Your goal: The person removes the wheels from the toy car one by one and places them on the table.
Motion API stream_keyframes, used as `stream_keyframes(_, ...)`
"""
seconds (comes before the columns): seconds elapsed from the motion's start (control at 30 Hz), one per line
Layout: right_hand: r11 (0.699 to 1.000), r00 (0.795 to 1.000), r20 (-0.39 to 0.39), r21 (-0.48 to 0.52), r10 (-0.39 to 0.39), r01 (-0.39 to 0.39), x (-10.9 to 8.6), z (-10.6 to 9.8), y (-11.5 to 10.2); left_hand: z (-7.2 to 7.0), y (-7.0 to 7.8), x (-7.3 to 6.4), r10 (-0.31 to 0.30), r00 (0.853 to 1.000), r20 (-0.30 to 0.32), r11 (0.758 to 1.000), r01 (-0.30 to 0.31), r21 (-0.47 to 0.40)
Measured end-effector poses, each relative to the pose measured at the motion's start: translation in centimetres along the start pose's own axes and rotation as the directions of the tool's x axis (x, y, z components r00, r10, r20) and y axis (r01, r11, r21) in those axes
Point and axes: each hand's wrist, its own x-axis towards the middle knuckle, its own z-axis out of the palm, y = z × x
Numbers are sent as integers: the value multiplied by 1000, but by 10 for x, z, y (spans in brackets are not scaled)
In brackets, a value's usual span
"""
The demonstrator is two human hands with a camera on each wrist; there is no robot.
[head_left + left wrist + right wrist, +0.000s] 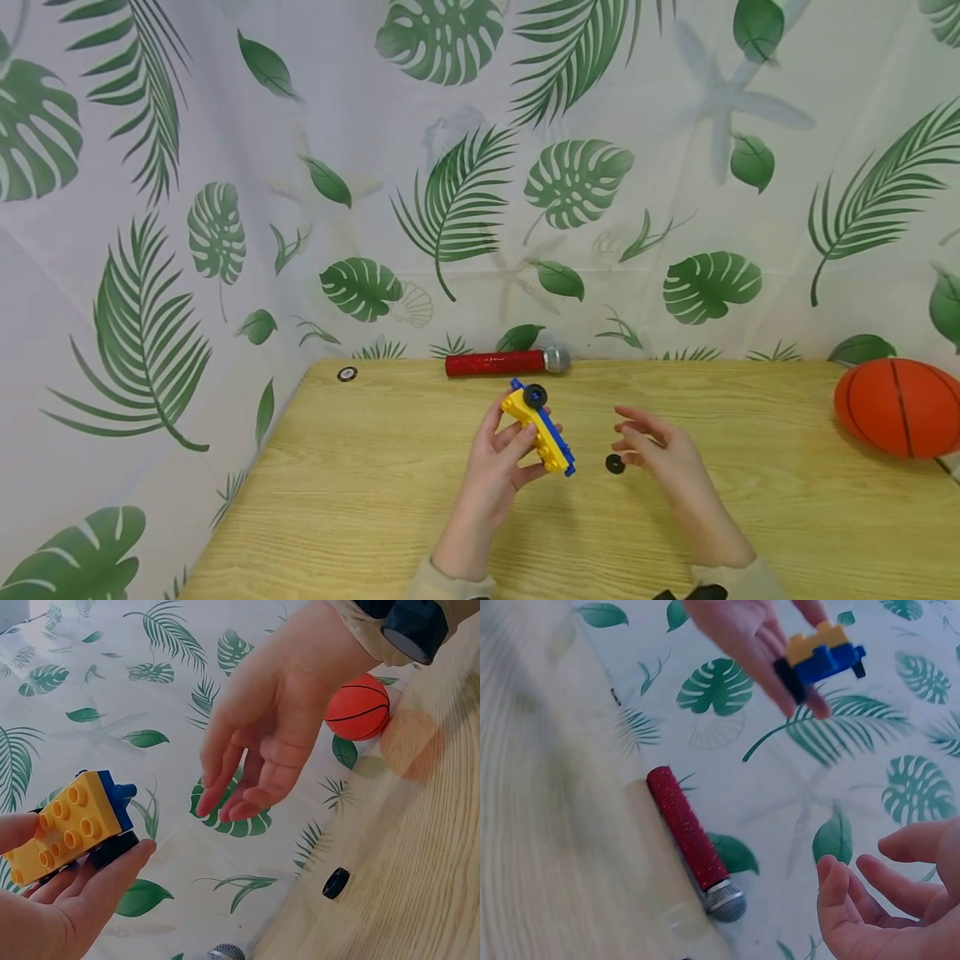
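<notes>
My left hand [491, 454] grips a yellow and blue toy brick car [551, 446], tilted, thumb on its studded yellow side. A black wheel [535, 396] sits on the car near its upper end. In the left wrist view the studs of the toy car [71, 825] face the camera. My right hand [667, 462] is in the air to the right, fingers loosely bent, holding nothing. Close to its fingertips in the head view, a loose black wheel [615, 464] lies on the table; the left wrist view shows this wheel [336, 883] apart from the hand.
A red microphone [495, 363] with a silver head lies along the wooden table's [360, 500] back edge. A small round black-and-white disc [347, 374] is at the far left corner. An orange basketball [900, 408] rests at the right. Leaf-print cloth [480, 317] hangs behind.
</notes>
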Motion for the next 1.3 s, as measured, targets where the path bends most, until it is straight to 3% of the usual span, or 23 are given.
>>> stream_keyframes(0.27, 999, 999, -19, 4, -45, 45, -12, 5, -24, 5, -1, 0, -20, 1000, 18, 1000, 19, 14)
stream_keyframes(0.63, 989, 988, -12, 1, -151, 151, -26, 16, -38, 13, -5, -1, -48, 997, 59, 998, 46, 42)
stream_keyframes(1.07, 982, 982, -27, 3, -187, 188, -34, 31, -42, 22, -13, -5, -94, 992, 86, 993, 87, 81)
stream_keyframes(1.3, 990, 990, -34, -19, -140, 139, -39, 33, -45, 26, -14, -7, -113, 990, 85, 991, 106, 86)
